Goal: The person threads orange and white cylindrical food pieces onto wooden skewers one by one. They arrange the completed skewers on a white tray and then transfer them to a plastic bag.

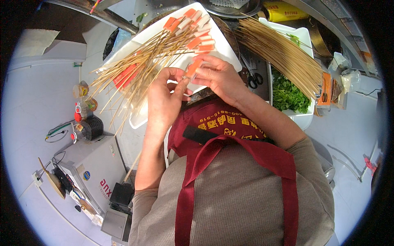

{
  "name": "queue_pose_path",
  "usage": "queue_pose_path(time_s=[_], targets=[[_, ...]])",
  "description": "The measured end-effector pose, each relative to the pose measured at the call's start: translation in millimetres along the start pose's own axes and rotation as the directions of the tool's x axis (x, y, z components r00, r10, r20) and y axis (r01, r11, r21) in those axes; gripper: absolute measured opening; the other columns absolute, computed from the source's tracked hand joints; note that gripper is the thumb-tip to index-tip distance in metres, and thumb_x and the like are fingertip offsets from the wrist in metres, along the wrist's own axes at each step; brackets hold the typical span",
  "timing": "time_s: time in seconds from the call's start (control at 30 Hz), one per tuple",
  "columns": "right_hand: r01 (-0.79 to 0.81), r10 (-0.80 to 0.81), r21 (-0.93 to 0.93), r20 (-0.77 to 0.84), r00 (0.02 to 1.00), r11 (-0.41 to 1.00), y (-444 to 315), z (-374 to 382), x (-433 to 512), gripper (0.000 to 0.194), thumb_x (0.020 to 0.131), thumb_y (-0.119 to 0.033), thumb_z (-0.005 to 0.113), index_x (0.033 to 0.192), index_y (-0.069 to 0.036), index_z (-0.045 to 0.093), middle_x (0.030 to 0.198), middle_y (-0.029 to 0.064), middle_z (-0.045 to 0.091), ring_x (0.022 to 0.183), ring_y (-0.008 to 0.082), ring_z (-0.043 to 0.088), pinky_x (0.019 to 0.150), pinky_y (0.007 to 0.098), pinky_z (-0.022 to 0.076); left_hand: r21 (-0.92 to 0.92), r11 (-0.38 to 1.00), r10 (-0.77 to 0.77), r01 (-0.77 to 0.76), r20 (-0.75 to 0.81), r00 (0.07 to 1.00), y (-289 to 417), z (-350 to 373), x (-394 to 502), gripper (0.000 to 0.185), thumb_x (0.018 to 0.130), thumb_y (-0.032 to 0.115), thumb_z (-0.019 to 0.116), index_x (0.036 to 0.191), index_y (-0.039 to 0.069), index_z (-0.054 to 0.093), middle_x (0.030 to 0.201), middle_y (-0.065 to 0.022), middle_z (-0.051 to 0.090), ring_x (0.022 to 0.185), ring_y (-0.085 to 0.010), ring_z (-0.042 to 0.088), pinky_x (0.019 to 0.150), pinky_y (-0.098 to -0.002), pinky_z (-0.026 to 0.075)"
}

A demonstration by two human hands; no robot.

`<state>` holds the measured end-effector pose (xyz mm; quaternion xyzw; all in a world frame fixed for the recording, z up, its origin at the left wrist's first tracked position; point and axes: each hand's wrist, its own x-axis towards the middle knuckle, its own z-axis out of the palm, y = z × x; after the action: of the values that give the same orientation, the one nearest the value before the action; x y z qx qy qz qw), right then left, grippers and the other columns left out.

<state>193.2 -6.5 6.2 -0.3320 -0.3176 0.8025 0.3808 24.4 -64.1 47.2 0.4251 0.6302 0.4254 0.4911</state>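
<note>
In front of my chest both hands meet at an orange-and-white crab stick (194,68). My right hand (222,78) holds its far part between thumb and fingers. At its lower end, the thumb and fingertips of my left hand (166,95) pinch it; what looks like clear film shows there. Just beyond, a white plastic tray (226,50) carries a pile of skewered crab sticks (200,33). Their bamboo skewers (144,58) fan out to the left over the tray's rim. Under these skewers lies a red-printed clear packet (126,77), partly hidden.
To the right, a bundle of bare bamboo skewers (280,52) lies across a white bin (303,33) of leafy greens (289,92). Black-handled scissors (255,78) rest between tray and bin. A metal bar (120,20) crosses at upper left. A white appliance (92,172) stands lower left.
</note>
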Motion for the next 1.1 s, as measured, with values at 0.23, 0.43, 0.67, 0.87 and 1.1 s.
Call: queue_pose_path(time_s=[0.23, 0.43, 0.67, 0.87, 1.1], targets=[[0.038, -0.038, -0.008, -0.143, 0.989, 0.999, -3.9, -12.6, 6.5, 0.036, 0.099, -0.008, 0.061, 0.133, 0.003, 0.051, 0.123, 0.0157, 0.062, 0.113, 0.0261, 0.066, 0.099, 0.0363, 0.0565, 0.287, 0.953, -0.106, 0.099, 0.01, 0.994, 1.8, -29.1, -11.1, 0.009, 0.093, 0.002, 0.067, 0.101, -0.002, 0.067, 0.08, -0.0089, 0.07, 0.059, -0.0119, 0.065, 0.051, -0.0255, 0.05], [-0.016, 0.014, -0.008, -0.156, 0.988, 1.0, 9.1, -8.1, 3.6, 0.038, 0.1, -0.007, 0.06, 0.135, 0.005, 0.049, 0.124, 0.0164, 0.062, 0.11, 0.026, 0.066, 0.1, 0.0379, 0.0563, 0.408, 0.908, 0.115, -0.098, -0.018, 0.993, -4.9, -17.3, -8.1, 0.006, 0.092, 0.002, 0.069, 0.097, 0.0, 0.07, 0.075, -0.0015, 0.067, 0.056, -0.0049, 0.054, 0.05, -0.0243, 0.042], [-0.002, -0.006, -0.056, -0.136, 0.991, 0.998, 8.5, -10.7, 4.7, 0.038, 0.099, -0.008, 0.061, 0.133, 0.006, 0.05, 0.12, 0.0179, 0.063, 0.108, 0.0248, 0.067, 0.097, 0.0363, 0.0575, 0.361, 0.932, -0.024, 0.023, -0.001, 1.0, 0.3, -12.3, -7.3, 0.01, 0.092, 0.001, 0.066, 0.1, -0.003, 0.069, 0.08, -0.0138, 0.072, 0.069, -0.019, 0.07, 0.066, -0.0328, 0.054], [0.027, -0.06, -0.282, -0.107, 0.992, 0.959, -7.9, -31.1, 20.2, 0.043, 0.099, -0.01, 0.06, 0.137, 0.005, 0.047, 0.119, 0.0199, 0.063, 0.106, 0.0247, 0.068, 0.093, 0.0333, 0.0581, 0.603, 0.782, 0.201, -0.159, -0.002, 0.98, -3.4, -34.4, -1.6, 0.025, 0.104, 0.015, 0.053, 0.116, -0.002, 0.068, 0.088, -0.0109, 0.073, 0.079, -0.0153, 0.071, 0.069, -0.0292, 0.058], [-0.049, -0.008, -0.501, -0.111, 0.994, 0.864, -21.2, -35.2, 18.4, 0.043, 0.097, -0.011, 0.062, 0.136, 0.002, 0.051, 0.113, 0.0183, 0.067, 0.099, 0.0232, 0.071, 0.084, 0.032, 0.0589, 0.504, 0.859, 0.157, -0.09, -0.091, 0.983, 34.4, -74.6, -18.3, 0.032, 0.108, 0.022, 0.05, 0.124, 0.0, 0.065, 0.073, -0.0008, 0.06, 0.057, -0.0045, 0.047, 0.051, -0.0218, 0.035]])
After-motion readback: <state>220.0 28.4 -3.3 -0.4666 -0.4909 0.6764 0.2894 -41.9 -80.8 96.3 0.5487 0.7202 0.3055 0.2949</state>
